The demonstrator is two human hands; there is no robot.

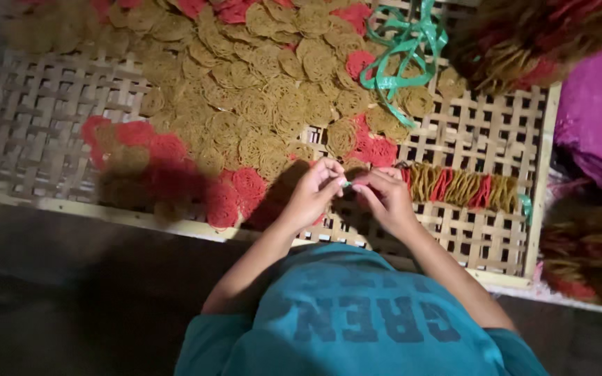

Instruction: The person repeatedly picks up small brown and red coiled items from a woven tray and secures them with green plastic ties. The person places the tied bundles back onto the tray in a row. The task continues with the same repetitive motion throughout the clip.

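Left hand [313, 191] & right hand [384, 195] both pinch green strip [346, 184] w/ fingertips, over woven tray [50, 125], next to stacked crackers [461, 186].

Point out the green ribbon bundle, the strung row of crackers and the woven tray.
green ribbon bundle [402, 49], head view, on the tangled loops.
strung row of crackers [462, 186], head view, mid-row.
woven tray [36, 132], head view, bare lattice at left.

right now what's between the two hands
In the head view, only a short bit of green ribbon spans the narrow gap between the left hand and right hand, both pinching it.
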